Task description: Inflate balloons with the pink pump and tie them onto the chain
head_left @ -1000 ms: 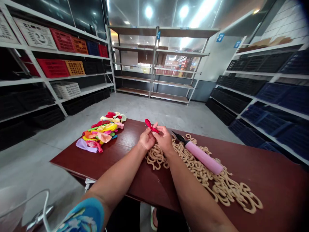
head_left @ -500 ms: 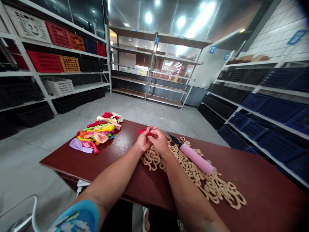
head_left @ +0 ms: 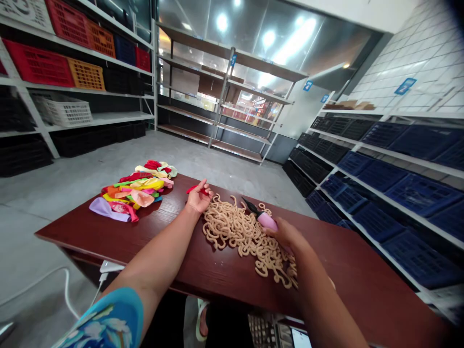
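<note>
My left hand (head_left: pixel 198 199) is above the far edge of the dark red table (head_left: pixel 348 261), palm up with curled fingers, closed on a red balloon (head_left: pixel 192 189). Some of that balloon is hidden by the hand. My right hand (head_left: pixel 289 235) wraps around the pink barrel of a balloon pump (head_left: pixel 267 221), whose black nozzle points away to the left. Beneath the pump spreads a heap of tan, curled, hook-like pieces (head_left: pixel 235 224); their material is unclear. At the table's left lies a pile of limp, colourful balloons (head_left: pixel 142 187).
Shelves with red and yellow crates (head_left: pixel 86 74) stand to the left, and racks of dark blue crates (head_left: pixel 409 193) to the right. A bare metal rack (head_left: pixel 232 111) stands behind. A white cable (head_left: pixel 67 290) hangs by the table's left side; a lit phone-like screen (head_left: pixel 300 337) shows below.
My hands have come apart. My right hand has moved right and taken hold of the pump; my left keeps the red balloon. The whole view has shifted somewhat.
</note>
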Available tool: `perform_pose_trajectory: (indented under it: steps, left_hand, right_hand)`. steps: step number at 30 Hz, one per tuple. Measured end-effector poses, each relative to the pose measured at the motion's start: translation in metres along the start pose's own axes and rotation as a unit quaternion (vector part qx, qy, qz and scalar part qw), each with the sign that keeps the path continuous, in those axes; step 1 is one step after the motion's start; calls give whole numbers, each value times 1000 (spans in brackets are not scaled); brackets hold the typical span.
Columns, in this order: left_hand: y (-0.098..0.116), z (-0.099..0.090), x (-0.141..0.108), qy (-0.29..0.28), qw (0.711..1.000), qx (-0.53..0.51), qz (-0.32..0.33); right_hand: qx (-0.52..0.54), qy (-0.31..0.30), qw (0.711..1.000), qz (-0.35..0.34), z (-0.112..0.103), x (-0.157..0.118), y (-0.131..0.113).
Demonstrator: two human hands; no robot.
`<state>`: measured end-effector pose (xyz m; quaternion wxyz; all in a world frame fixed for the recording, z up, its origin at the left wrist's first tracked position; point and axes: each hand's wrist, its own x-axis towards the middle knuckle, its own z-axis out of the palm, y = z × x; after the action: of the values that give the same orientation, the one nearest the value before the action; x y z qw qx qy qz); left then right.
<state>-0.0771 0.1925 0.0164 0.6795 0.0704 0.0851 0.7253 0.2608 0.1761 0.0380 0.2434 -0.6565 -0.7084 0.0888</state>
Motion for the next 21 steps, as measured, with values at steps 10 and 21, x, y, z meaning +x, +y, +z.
perform_pose_trajectory:
  steps: [10,21]
  left_hand:
    - [14,-17,17,67,996,-17,52]
    - [21,-13,15,80,992,-39,89]
  right_hand:
    - [-111,-1,978,-178,6,-2,-83]
    - [-187,46,944,-268,53,-9,-95]
